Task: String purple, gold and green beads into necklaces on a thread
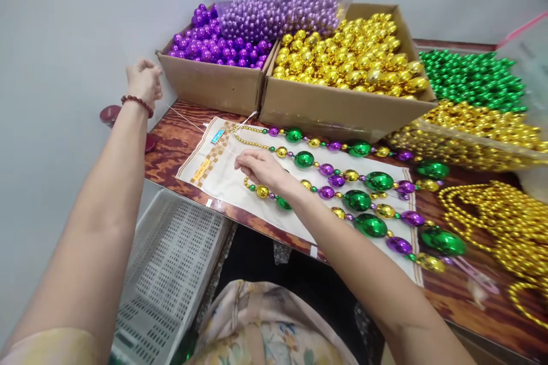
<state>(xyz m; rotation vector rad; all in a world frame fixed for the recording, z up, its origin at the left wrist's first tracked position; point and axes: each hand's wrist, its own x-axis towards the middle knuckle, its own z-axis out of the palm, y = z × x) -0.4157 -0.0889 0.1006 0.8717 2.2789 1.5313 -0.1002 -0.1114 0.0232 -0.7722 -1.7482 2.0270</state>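
Observation:
My left hand [144, 81] is raised at the left beside the purple-bead box, fingers pinched on a thin white thread [188, 121] drawn taut toward the cloth. My right hand [262, 170] rests on the white cloth [222, 179], fingers closed on the thread end of a bead strand [342, 182]. Green, gold and purple beads of the strands lie in rows across the cloth to the right.
Cardboard boxes of purple balls [214, 48] and gold balls [346, 57] stand at the back, a clear tub of small purple beads [282, 8] on top. Green beads [471, 77] and gold bead strings [496, 222] lie at right. A white plastic crate [171, 274] sits below left.

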